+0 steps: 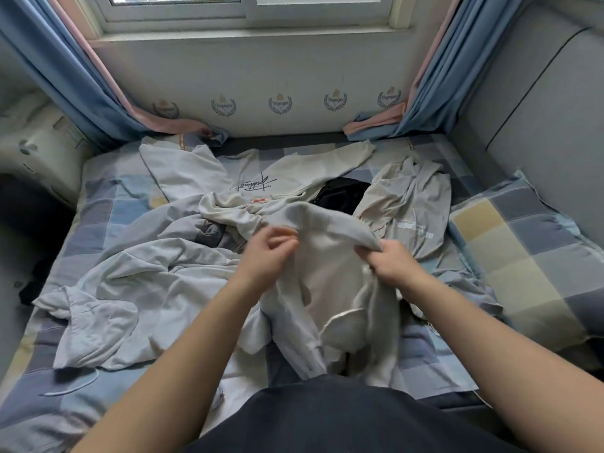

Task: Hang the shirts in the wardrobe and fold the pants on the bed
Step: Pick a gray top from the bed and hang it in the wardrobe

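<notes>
The right hand (392, 264) pinches the raised top edge of a pale garment (330, 266), fingers curled round the fold. The left hand (268, 253) is blurred, fingers curled at the same edge; I cannot tell whether it holds cloth. The garment hangs between the forearms onto the bed (108, 204). Behind lie a white shirt (209, 178), a black piece (343, 194) and a beige shirt (415, 194); a grey heap (137, 289) fills the left. A pillow (523, 256) bounds the right edge, a wall (261, 76) the far one.
</notes>
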`<control>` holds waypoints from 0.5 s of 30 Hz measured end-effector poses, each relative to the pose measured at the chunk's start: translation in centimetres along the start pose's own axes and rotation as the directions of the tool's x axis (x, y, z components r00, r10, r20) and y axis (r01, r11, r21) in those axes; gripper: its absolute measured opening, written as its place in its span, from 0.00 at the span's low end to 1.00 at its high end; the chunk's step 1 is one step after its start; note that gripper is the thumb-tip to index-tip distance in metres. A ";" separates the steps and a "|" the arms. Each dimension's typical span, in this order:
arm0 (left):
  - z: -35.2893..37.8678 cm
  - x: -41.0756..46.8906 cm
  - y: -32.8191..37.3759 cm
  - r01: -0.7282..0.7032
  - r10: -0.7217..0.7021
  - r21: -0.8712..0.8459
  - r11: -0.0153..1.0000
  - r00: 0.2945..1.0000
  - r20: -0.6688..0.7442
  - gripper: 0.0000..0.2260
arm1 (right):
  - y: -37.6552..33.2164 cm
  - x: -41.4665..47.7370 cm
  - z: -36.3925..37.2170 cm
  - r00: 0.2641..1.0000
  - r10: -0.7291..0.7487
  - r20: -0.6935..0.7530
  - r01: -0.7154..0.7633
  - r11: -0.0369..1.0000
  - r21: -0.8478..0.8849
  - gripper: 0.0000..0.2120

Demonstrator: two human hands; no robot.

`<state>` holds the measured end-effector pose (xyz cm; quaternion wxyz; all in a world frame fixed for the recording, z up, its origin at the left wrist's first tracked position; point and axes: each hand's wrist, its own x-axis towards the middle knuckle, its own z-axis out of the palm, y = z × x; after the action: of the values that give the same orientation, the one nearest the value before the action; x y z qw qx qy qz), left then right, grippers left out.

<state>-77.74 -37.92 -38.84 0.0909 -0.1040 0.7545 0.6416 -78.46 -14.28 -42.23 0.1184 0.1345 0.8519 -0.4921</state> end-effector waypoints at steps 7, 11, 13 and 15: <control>5.4 -4.7 -3.3 -0.117 -0.059 0.303 0.946 0.856 0.514 0.31 | -8.0 -1.3 -0.5 0.983 0.175 0.050 -0.169 0.776 0.608 0.04; 6.0 -4.2 -3.8 -0.179 0.099 0.284 0.942 0.957 0.274 0.04 | -9.2 -1.3 -0.1 0.977 0.168 0.131 -0.208 0.620 0.756 0.07; 5.2 -3.5 -3.4 -0.135 0.111 0.100 0.986 0.971 0.212 0.08 | -8.8 -1.7 -0.3 0.972 0.077 0.221 -0.224 0.579 0.784 0.09; 4.3 -3.1 -2.7 -0.083 0.094 -0.094 0.992 0.988 0.120 0.07 | -7.3 -2.2 -0.3 0.961 0.008 0.276 -0.210 0.672 0.710 0.11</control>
<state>-74.01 -33.95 -41.26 0.1045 -0.0342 0.7220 0.6831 -79.00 -17.77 -35.43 0.1900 0.1587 0.5517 -0.7964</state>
